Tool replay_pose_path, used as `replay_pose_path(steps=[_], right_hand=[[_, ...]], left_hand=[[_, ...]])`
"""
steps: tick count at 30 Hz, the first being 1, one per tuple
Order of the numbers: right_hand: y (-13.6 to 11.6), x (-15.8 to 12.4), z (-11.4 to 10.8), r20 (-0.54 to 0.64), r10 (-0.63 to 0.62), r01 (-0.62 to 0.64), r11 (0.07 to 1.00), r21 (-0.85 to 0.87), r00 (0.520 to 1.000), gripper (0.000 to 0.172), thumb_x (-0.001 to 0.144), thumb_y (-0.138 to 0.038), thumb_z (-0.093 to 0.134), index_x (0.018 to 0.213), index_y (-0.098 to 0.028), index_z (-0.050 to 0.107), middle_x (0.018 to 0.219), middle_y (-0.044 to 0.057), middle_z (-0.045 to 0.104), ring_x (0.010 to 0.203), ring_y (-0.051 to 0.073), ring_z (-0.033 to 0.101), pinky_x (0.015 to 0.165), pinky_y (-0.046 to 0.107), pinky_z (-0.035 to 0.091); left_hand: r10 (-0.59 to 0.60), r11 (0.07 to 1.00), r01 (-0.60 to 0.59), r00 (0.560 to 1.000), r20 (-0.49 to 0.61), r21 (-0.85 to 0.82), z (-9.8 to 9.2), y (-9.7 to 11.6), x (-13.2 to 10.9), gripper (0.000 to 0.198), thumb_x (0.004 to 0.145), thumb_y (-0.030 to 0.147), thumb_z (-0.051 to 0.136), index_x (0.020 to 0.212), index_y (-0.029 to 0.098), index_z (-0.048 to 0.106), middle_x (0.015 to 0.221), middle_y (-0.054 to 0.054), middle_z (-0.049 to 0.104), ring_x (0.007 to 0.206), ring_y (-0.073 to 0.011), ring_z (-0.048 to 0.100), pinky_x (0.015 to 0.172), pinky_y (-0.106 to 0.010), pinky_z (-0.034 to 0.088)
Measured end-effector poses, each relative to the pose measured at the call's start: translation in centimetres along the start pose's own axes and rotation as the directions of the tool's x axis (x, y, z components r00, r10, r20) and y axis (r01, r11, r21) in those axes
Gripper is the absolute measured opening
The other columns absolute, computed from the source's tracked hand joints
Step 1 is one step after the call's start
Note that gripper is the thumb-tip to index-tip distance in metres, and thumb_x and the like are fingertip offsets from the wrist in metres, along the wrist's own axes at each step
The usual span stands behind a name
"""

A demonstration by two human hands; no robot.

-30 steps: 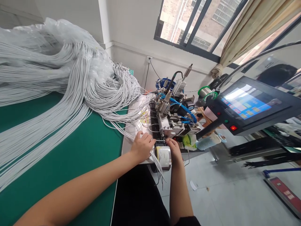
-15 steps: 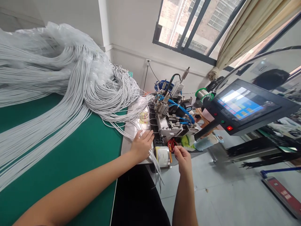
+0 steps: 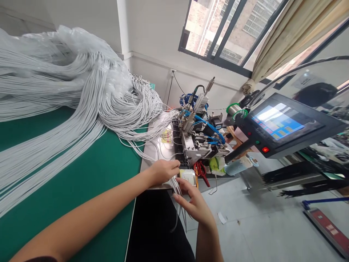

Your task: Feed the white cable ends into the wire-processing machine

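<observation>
My left hand (image 3: 164, 171) lies over the near end of the machine's metal plate (image 3: 152, 149), its fingers closed together at the black rail; what they pinch is too small to make out. Just right of it, my right hand (image 3: 195, 203) has thumb and fingers apart around several loose grey cable ends (image 3: 176, 187) that hang over the plate's edge. The machine (image 3: 193, 140) with blue air tubes stands beyond both hands. A white cylindrical part (image 3: 188, 176) sits behind my right hand, and a red-handled tool (image 3: 201, 173) lies beside it.
A large bundle of grey cables (image 3: 131, 116) covers much of the green table (image 3: 109, 171) on the left. To the right are a touch screen (image 3: 283, 120), a solder wire spool (image 3: 236, 110) and a bottle (image 3: 237, 167). Part of a person's head (image 3: 316, 94) shows behind the screen.
My right hand has moved left and down from the red-handled tool to the cable ends and opened around them. My left hand has shifted slightly nearer along the rail.
</observation>
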State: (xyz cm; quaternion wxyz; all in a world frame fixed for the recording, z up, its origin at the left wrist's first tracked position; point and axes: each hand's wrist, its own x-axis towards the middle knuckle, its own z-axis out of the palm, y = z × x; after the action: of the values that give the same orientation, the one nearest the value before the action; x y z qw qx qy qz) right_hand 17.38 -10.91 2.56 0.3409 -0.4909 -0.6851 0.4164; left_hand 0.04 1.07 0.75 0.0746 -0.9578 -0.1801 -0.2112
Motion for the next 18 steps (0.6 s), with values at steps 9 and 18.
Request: replay_pose_path(steps=[9, 18], right_hand=[[0.5, -0.5, -0.8, -0.060, 0.092, -0.091, 0.996, 0.014, 0.994, 0.032, 0.096, -0.038, 0.042, 0.120, -0.021, 0.056, 0.064, -0.003, 0.046, 0.056, 0.013, 0.045, 0.054, 0.023, 0.037], [0.2, 0.0, -0.5, -0.222, 0.006, -0.046, 0.984, -0.174, 0.975, 0.029, 0.097, -0.039, 0.038, 0.089, -0.021, 0.059, 0.065, 0.000, 0.048, 0.059, 0.016, 0.044, 0.055, 0.025, 0.036]], left_hand=[[-0.403, 0.915, 0.399, 0.913, 0.064, 0.067, 0.2, -4.0, -0.7, 0.024, 0.074, 0.002, 0.041, 0.083, 0.014, 0.060, 0.098, -0.008, 0.059, 0.060, -0.0121, 0.055, 0.052, -0.024, 0.044], [0.001, 0.999, 0.003, 0.995, -0.102, 0.040, -0.6, 0.8, 0.6, 0.028, 0.089, 0.014, 0.042, 0.113, 0.019, 0.056, 0.103, -0.009, 0.061, 0.085, -0.0179, 0.059, 0.075, -0.031, 0.047]])
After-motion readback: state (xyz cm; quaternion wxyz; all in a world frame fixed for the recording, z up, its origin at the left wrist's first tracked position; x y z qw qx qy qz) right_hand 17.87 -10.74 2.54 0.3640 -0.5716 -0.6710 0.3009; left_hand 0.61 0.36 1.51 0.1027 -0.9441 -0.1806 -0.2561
